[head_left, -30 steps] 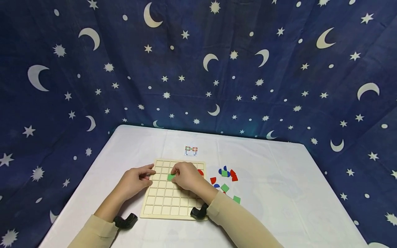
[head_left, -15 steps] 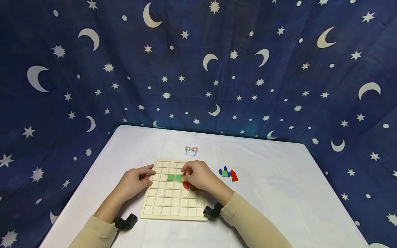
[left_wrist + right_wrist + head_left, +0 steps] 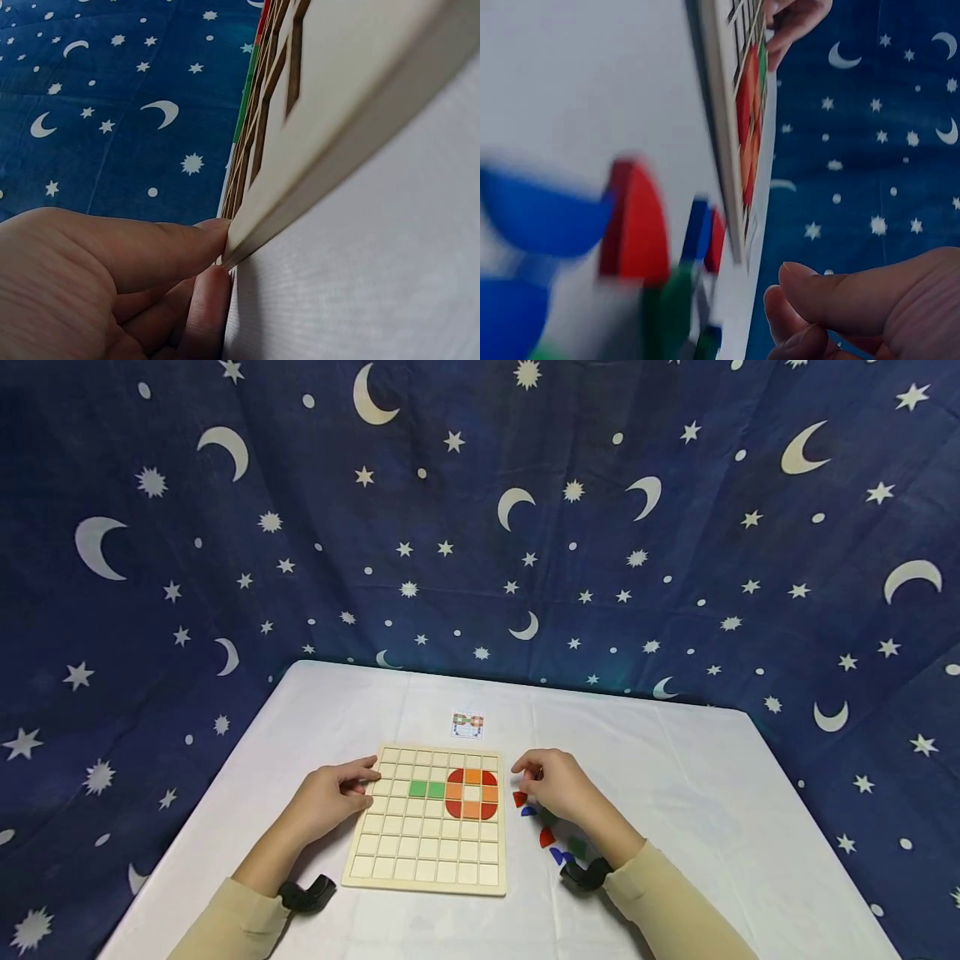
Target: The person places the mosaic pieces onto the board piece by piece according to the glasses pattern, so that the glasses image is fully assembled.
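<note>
A light wooden grid board [image 3: 405,847] lies flat in the head view. Two green square tiles [image 3: 427,789] sit side by side in its cells, left of a ring of red quarter-circle [image 3: 454,811] and orange square tiles [image 3: 472,776]. My left hand [image 3: 326,797] rests its thumb and fingertips against the board's left edge; the left wrist view shows the thumb tip [image 3: 214,234] right at that edge. My right hand [image 3: 558,785] is beyond the board's right side, over the loose pieces, fingers loosely bent. No piece shows between its thumb and index finger in the right wrist view.
Loose pieces lie right of the board: red quarter-circles [image 3: 547,837], blue half-rounds [image 3: 528,812] and green squares [image 3: 577,847], some partly hidden by my right arm. A small printed pattern card [image 3: 468,724] lies behind the board. A starry dark-blue cloth [image 3: 480,527] hangs behind the table.
My right hand has moved right, off the board to the loose pieces, uncovering the red and orange ring and the second green tile. My left hand stays at the board's edge.
</note>
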`<state>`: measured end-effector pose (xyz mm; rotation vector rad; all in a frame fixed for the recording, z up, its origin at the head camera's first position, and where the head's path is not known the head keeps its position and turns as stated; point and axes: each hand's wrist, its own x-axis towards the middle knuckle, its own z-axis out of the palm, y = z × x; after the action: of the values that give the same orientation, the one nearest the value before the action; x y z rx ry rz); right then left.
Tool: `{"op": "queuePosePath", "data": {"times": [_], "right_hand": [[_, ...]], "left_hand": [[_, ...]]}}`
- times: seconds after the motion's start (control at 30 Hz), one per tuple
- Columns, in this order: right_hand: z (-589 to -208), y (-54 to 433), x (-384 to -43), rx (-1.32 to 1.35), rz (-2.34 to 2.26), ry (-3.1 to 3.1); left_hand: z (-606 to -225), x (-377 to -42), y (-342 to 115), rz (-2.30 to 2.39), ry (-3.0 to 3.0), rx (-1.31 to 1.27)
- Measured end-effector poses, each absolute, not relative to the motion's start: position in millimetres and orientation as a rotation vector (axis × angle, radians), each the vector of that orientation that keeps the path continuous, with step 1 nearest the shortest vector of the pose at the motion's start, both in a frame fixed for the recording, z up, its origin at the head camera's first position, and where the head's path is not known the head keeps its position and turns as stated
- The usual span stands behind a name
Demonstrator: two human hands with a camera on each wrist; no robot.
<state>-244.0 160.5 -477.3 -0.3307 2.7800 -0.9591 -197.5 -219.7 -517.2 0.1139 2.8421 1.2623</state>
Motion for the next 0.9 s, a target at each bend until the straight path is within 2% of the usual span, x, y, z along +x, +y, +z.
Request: {"op": "queuePosePath", "data": {"times": [0.5, 0.9], "right_hand": [[-488.3, 233.9, -246.2, -0.198, -0.868, 2.872], [-493.2, 241.6, -250.8, -0.094, -0.811, 2.867]], "left_hand": [[-520.1, -198.0, -220.8, 1.295, 2.811, 0.100], [-521.5, -200.3, -221.3, 1.293, 2.818, 0.104]]}}
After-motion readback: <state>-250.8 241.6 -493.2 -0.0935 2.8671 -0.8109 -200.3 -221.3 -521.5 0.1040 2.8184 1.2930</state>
